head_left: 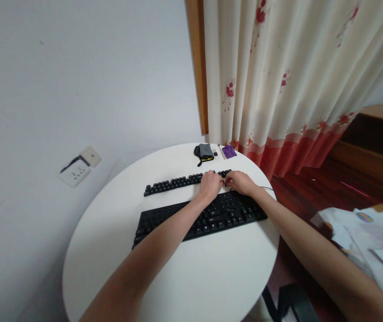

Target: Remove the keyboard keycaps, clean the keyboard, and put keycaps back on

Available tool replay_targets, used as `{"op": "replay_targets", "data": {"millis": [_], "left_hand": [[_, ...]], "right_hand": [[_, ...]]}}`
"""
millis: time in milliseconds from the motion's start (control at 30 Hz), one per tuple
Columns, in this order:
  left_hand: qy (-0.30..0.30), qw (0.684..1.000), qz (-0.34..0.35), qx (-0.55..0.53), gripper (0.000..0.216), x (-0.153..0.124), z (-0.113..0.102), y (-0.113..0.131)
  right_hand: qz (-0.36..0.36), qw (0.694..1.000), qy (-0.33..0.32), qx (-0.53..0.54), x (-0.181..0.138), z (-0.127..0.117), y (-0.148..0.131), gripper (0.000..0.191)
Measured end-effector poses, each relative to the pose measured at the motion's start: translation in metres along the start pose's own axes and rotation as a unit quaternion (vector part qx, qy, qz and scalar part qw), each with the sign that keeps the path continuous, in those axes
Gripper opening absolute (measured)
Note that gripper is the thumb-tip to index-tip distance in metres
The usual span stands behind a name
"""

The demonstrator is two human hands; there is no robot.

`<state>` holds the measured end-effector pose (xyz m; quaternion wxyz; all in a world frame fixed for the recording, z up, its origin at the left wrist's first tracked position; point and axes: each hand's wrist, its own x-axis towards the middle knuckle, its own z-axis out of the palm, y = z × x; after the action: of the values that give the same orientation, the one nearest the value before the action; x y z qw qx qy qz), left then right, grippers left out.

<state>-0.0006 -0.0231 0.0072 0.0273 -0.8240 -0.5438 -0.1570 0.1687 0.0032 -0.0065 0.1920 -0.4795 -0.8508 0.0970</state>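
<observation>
My left hand is closed, palm down, over the right part of a long strip of black keys. Close beside it, my right hand has its fingers pinched together near the strip's right end. Something small and dark shows between the two hands, too small to name. A black keyboard lies nearer to me, under both forearms, which hide parts of it. From beside my right hand a thin black cable runs to the table's right edge.
The round white table stands against the wall. At its back lie a grey and black pouch, a small black piece, a thin pale stick and a purple cloth. Papers are stacked at right, beside a curtain.
</observation>
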Motion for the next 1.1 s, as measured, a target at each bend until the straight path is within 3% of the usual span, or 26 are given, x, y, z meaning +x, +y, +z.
{"op": "replay_targets", "data": {"millis": [167,300,467,667,900,1100], "left_hand": [[0.02,0.999,0.0,-0.033,0.02,-0.02,-0.007,0.014],[0.042,0.99,0.05,-0.123,0.02,-0.045,-0.009,0.038],[0.03,0.975,0.062,-0.211,0.016,-0.062,0.001,0.06],[0.022,0.977,0.08,-0.197,0.018,-0.067,0.005,0.063],[0.013,0.982,0.091,-0.167,0.019,-0.071,-0.002,0.065],[0.018,0.986,0.105,-0.124,0.022,-0.074,-0.003,0.069]], "right_hand": [[0.003,0.997,0.044,0.057,-0.015,-0.012,0.012,0.015],[0.017,0.985,0.096,0.14,-0.048,-0.022,0.022,0.019],[0.019,0.967,0.063,0.245,-0.094,-0.023,0.021,0.02],[-0.003,0.973,0.029,0.23,-0.117,-0.027,0.012,0.017],[-0.033,0.979,0.013,0.203,-0.119,-0.028,0.006,0.013],[-0.064,0.991,0.008,0.116,-0.116,-0.031,0.003,0.013]]}}
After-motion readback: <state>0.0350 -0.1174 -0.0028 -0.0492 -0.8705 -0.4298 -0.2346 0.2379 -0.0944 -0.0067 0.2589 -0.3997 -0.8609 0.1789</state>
